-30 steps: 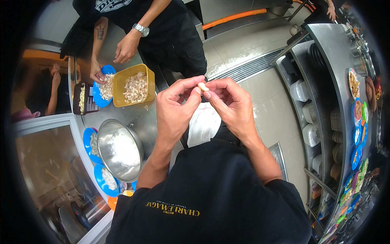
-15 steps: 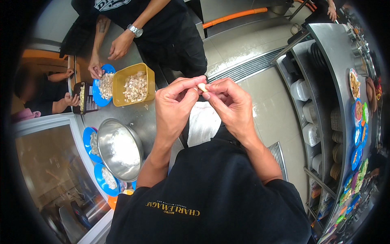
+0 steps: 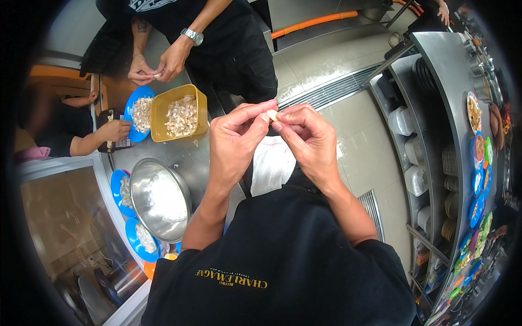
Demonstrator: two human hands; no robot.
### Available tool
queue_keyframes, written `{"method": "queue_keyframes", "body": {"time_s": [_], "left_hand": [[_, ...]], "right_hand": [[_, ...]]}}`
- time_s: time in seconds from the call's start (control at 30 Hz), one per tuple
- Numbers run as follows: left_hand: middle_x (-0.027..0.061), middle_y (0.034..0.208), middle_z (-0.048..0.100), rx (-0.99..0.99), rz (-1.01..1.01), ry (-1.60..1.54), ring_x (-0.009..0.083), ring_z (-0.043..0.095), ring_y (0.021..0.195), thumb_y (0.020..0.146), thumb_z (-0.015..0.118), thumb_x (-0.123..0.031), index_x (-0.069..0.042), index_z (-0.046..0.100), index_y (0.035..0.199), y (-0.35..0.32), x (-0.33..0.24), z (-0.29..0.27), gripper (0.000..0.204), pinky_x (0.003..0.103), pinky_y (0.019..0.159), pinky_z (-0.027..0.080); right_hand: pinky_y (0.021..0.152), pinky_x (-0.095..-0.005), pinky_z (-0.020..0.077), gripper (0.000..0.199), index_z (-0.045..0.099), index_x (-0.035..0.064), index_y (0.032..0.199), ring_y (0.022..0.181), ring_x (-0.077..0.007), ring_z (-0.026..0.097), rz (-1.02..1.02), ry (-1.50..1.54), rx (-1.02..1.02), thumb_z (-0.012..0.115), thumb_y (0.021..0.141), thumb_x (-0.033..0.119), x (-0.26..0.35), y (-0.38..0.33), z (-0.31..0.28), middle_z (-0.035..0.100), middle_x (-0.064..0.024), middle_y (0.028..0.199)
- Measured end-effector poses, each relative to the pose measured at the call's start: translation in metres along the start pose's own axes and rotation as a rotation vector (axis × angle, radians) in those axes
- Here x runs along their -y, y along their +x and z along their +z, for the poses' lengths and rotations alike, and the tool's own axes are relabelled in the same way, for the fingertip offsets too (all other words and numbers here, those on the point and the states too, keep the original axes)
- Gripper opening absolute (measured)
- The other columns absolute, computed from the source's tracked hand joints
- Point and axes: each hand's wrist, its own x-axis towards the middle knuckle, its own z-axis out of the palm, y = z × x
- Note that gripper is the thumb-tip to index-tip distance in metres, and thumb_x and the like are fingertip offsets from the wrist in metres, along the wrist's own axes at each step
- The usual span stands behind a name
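Observation:
Between my fingertips is a small pale garlic clove (image 3: pixel 272 115), pinched from both sides at chest height. My left hand (image 3: pixel 235 142) has thumb and forefinger closed on its left side. From the right, the thumb and fingers of my right hand (image 3: pixel 308 140) grip it too. Left of my hands stands a yellow square tub (image 3: pixel 202 115) holding a heap of garlic cloves and skins. A blue plate (image 3: pixel 130 120) heaped with similar pieces sits against the tub's left side. Nearer to me is a large steel bowl (image 3: pixel 142 198) with something white inside.
The steel counter (image 3: pixel 191 163) runs along my left. Blue plates of pale food (image 3: pixel 145 239) line its edge beside the bowl. Across it, a co-worker's hands (image 3: pixel 157 68) pinch a small piece; another person's hand (image 3: pixel 115 130) reaches toward the blue plate. On my right stands a shelf unit (image 3: pixel 435 108).
The co-worker with the watch has lifted both hands off the blue plate and brought them together. The other person's hand has moved right, to the plate. My hands barely shift around the clove.

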Motion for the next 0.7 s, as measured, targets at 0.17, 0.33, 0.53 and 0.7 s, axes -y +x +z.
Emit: {"method": "queue_keyframes", "body": {"time_s": [0.17,0.33,0.53,0.7], "left_hand": [[0.0081,0.109,0.075,-0.012,0.001,-0.012,0.0103,0.068,0.099,0.1,0.064,-0.001,0.001,0.075,0.122,0.0,0.006,0.001,0.024,0.023,0.085,0.054],[0.0109,0.111,0.075,-0.035,0.081,0.076,0.0126,0.069,0.1,0.098,0.063,0.005,0.002,0.074,0.122,-0.001,0.012,0.008,0.027,0.024,0.087,0.055],[0.0126,0.114,0.075,-0.059,0.115,0.122,0.0136,0.07,0.1,0.096,0.062,0.008,0.001,0.075,0.12,0.0,0.014,0.014,0.028,0.025,0.089,0.056],[0.0122,0.108,0.077,-0.125,0.026,0.029,0.0131,0.071,0.097,0.095,0.064,0.006,0.002,0.076,0.115,-0.003,0.01,0.018,0.024,0.026,0.084,0.057]], "right_hand": [[0.076,-0.0269,0.0624,0.009,0.067,-0.0041,0.096,0.09,-0.0149,0.072,0.022,-0.01,-0.036,0.073,0.09,-0.008,0.0,-0.001,0.005,0.067,-0.0119,0.101],[0.075,-0.0263,0.0607,0.01,0.063,-0.0034,0.096,0.089,-0.0142,0.07,0.036,-0.019,-0.078,0.073,0.092,-0.004,-0.003,0.0,0.008,0.066,-0.0118,0.102],[0.075,-0.025,0.0593,0.013,0.06,-0.0023,0.096,0.089,-0.0114,0.067,0.065,0.028,-0.086,0.073,0.093,-0.003,-0.005,0.0,0.007,0.064,-0.0117,0.105],[0.079,-0.0244,0.0581,0.012,0.058,-0.0013,0.097,0.092,-0.0094,0.066,0.091,0.216,-0.055,0.07,0.096,-0.004,0.001,-0.001,0.008,0.063,-0.0104,0.108]]}}
